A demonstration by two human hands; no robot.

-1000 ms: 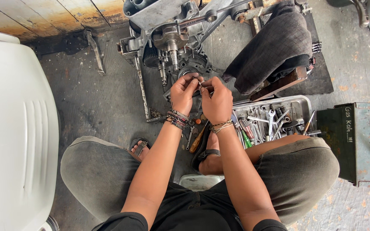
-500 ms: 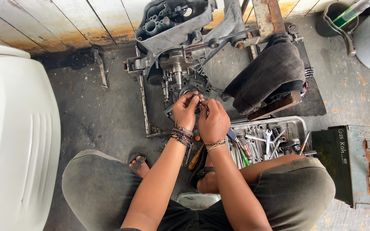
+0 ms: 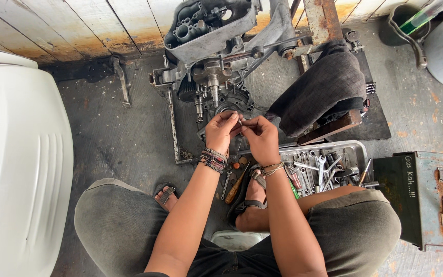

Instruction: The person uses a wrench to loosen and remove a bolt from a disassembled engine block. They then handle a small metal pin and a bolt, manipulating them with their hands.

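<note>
Floor: we are squatting on a grey, stained concrete floor (image 3: 119, 143), with a wooden plank wall (image 3: 67, 25) behind.
Around us: a white panel (image 3: 16, 154) is lying at the left, a metal tray of wrenches (image 3: 329, 164) at the right.
Left hand (image 3: 221, 132): we are raising it, fingers pinching a small metal part (image 3: 240, 122).
Right hand (image 3: 260, 137): its fingertips are pinching the same part, touching the left ones.
Part: we are holding it just in front of the opened engine (image 3: 216, 66).

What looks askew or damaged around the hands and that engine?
Nothing spilled. The grey metal engine case lies opened with bare shafts exposed, and the green metal box is rusty and chipped. Both the left hand and right hand pinch one small metal part, too small to identify.
</note>
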